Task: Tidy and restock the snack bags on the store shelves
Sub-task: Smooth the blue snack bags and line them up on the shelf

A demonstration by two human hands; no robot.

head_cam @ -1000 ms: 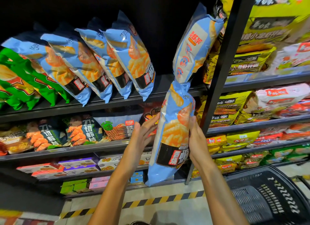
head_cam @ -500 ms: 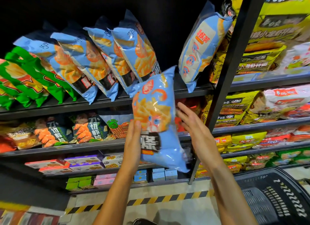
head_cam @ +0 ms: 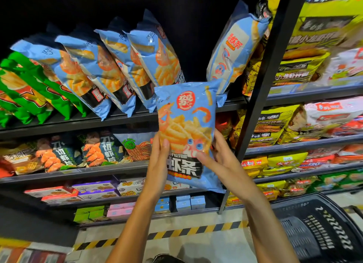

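Standing along the top shelf [head_cam: 125, 118] at your left were green bags [head_cam: 29, 94] and then a row of four blue bags [head_cam: 110, 66], all tilted left. Your left hand [head_cam: 159, 164] gripped the held bag's [head_cam: 186, 133] left edge, thumb curled over the front, while your right hand [head_cam: 222, 160] pinched its right side, thumb across the front and fingers behind. You held that bag upright before the shelf's front edge, in the gap between the row and a lone blue bag [head_cam: 233, 50] leaning right against the post [head_cam: 269, 70]; a black basket [head_cam: 318, 231] sat at lower right.
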